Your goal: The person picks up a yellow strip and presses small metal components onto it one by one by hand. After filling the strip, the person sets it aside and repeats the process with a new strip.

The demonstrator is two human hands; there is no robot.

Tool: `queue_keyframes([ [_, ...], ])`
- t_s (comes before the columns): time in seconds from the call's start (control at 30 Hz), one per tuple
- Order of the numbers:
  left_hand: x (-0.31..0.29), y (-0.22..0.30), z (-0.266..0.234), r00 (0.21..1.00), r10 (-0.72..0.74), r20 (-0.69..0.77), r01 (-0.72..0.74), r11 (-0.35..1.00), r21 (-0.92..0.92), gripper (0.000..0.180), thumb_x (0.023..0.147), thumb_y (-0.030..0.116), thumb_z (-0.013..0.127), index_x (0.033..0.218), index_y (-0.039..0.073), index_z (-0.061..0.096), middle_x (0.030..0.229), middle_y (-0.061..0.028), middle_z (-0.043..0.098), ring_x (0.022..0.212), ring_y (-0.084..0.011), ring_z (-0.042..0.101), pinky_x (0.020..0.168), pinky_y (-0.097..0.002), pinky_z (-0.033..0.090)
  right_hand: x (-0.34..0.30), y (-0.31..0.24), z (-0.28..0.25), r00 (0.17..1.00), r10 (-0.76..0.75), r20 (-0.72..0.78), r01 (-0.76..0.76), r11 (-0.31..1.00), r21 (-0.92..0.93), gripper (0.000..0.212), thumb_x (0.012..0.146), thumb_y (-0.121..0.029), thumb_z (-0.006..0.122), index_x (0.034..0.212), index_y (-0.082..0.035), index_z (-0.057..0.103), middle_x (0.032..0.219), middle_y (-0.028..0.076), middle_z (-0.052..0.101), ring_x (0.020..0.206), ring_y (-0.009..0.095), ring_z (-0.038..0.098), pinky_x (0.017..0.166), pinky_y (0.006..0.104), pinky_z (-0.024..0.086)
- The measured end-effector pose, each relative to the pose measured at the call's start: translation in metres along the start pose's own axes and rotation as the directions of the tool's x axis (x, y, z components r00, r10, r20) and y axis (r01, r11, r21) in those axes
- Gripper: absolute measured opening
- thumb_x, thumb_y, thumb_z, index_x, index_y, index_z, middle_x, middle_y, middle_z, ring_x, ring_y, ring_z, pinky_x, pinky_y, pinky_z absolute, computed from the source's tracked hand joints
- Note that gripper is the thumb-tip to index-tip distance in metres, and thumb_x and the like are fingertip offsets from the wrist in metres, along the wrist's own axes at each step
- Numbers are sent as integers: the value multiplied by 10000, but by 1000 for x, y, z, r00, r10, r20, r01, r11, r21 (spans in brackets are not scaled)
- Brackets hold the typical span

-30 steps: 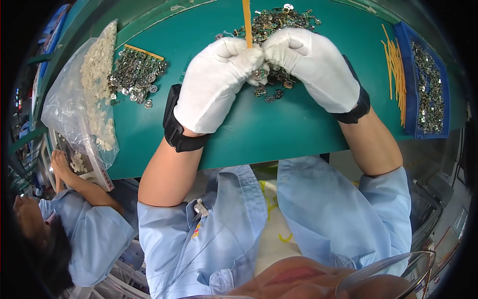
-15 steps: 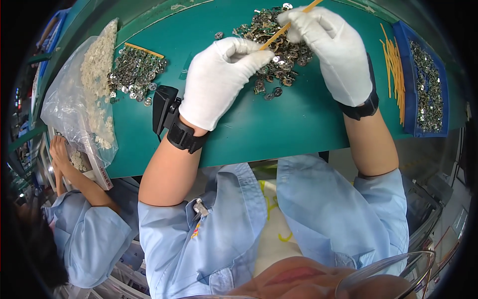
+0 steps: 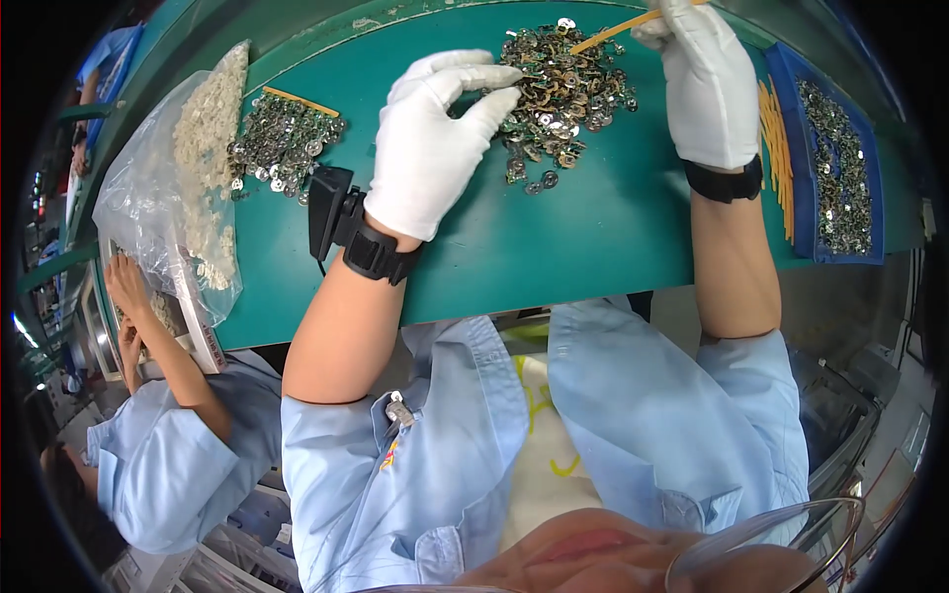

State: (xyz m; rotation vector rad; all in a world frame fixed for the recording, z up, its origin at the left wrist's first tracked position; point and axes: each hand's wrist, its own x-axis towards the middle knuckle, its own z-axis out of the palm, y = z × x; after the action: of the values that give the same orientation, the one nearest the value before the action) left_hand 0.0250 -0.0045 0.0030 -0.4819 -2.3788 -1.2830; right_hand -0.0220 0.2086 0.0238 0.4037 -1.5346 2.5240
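Observation:
My right hand (image 3: 710,89), in a white glove, is closed round one end of a thin yellow wooden stick (image 3: 611,33) at the top right. The stick's other end slants down to the left, to the far side of a pile of small round metal parts (image 3: 565,94). My left hand (image 3: 427,146), also gloved in white, is open at the pile's left edge. A gap shows between its thumb and fingers, and nothing is seen held there. Whether its fingertips touch the parts I cannot tell.
A smaller metal heap (image 3: 282,138) lies left, with a stick (image 3: 301,102) along its far edge. Beyond are a plastic bag (image 3: 138,198) and whitish pieces (image 3: 213,128). At right, several sticks (image 3: 778,168) lie beside a blue tray (image 3: 806,232). A co-worker's hand (image 3: 127,287) is far left.
My left hand has let go of the stick and opened. My right hand has moved away to the right, carrying the stick with it.

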Motion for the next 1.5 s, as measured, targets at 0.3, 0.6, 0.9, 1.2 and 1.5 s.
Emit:
queue_keyframes([
  [0.3,8,-8,-3,962,-259,-81,251,963,-95,210,833,219,647,922,38,705,907,-111,673,844,-196,628,773,-290,481,25,-53,-71,985,173,18,3,90,-996,397,867,-386,572,955,-8,652,867,123,661,802,237,628,745,339,468],
  [0.6,9,-17,-5,990,-56,-126,63,997,54,208,807,237,660,898,54,701,952,-125,660,898,-260,618,794,-338,481,5,-52,-94,981,76,-177,-138,-368,-920,445,860,-409,561,1019,-3,650,949,193,657,920,342,626,799,385,480],
  [0.9,-20,-37,-92,958,-156,-242,287,559,778,449,729,390,709,1099,145,641,1295,-151,492,1248,-374,385,910,-531,389,-4,-34,-36,984,129,124,113,90,-989,261,871,-208,608,1024,-2,656,917,147,668,843,198,645,759,280,479],
  [1.2,-49,-65,-125,945,-268,-189,328,739,588,383,804,260,673,1137,84,602,1136,-140,609,1023,-292,598,840,-359,492,-7,-22,0,901,156,404,363,233,-902,238,875,-209,606,987,-9,672,846,116,657,747,192,623,684,280,476],
  [1.5,-30,29,-85,951,301,-68,-252,885,392,382,695,62,702,1066,97,617,1063,-99,614,990,-307,584,815,-356,507,-11,-12,47,675,552,490,-536,823,-188,350,953,-239,498,1137,46,585,1027,95,626,900,149,592,807,270,460],
])
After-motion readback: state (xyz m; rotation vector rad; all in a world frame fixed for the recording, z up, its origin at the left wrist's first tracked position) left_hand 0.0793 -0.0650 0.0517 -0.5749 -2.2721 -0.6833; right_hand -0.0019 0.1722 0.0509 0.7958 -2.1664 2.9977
